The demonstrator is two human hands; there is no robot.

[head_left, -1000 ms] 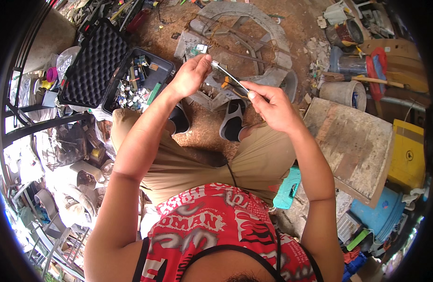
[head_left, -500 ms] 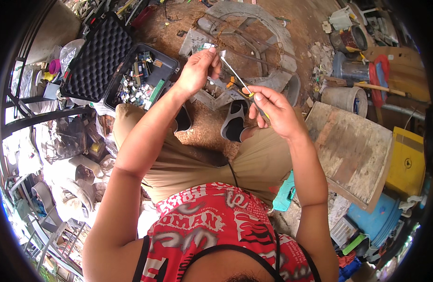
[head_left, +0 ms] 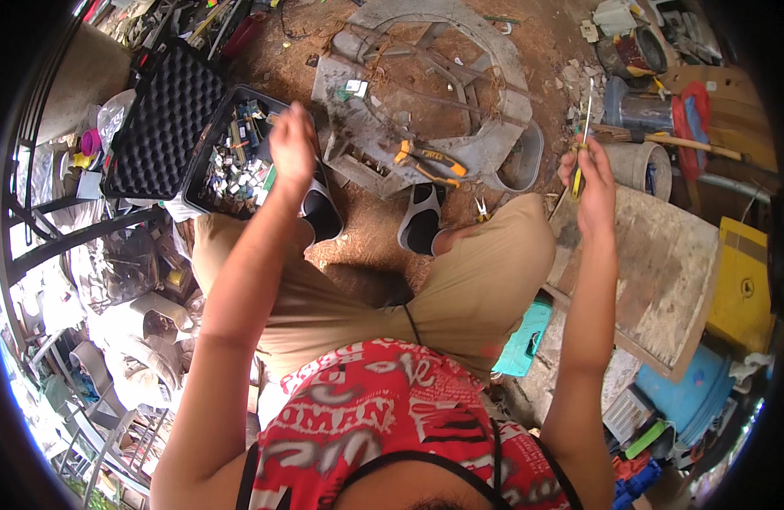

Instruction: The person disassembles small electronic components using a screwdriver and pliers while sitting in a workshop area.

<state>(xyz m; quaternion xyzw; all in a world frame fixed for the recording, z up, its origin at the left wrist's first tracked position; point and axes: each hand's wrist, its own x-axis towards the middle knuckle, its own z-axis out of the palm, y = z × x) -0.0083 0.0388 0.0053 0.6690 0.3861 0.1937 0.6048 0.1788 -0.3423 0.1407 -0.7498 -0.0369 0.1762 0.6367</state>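
Observation:
My right hand (head_left: 593,180), out to the right beside the wooden board, is wrapped round the yellow-and-black handle of a screwdriver (head_left: 576,182). Its metal shaft points away from me. My left hand (head_left: 293,151) is over the right edge of an open black case (head_left: 191,189). Its fingers are bent together; whatever they hold, if anything, cannot be made out. Inside the case lie many small metallic pieces and circuit boards (head_left: 241,136). Orange-and-black pliers (head_left: 432,162) rest on the grey frame ahead of me, near a small green-and-white piece (head_left: 355,87).
A round grey frame (head_left: 518,76) lies on the dirt floor before my feet. Small pliers (head_left: 482,209) are beside my right knee. To the right are a worn wooden board (head_left: 639,263), a yellow panel (head_left: 739,289) and a bucket (head_left: 656,170). Clutter fills the left side.
My hands have moved apart: the left went left to the case, the right went right with the screwdriver, now pointing forward. The pliers on the frame have come into full view.

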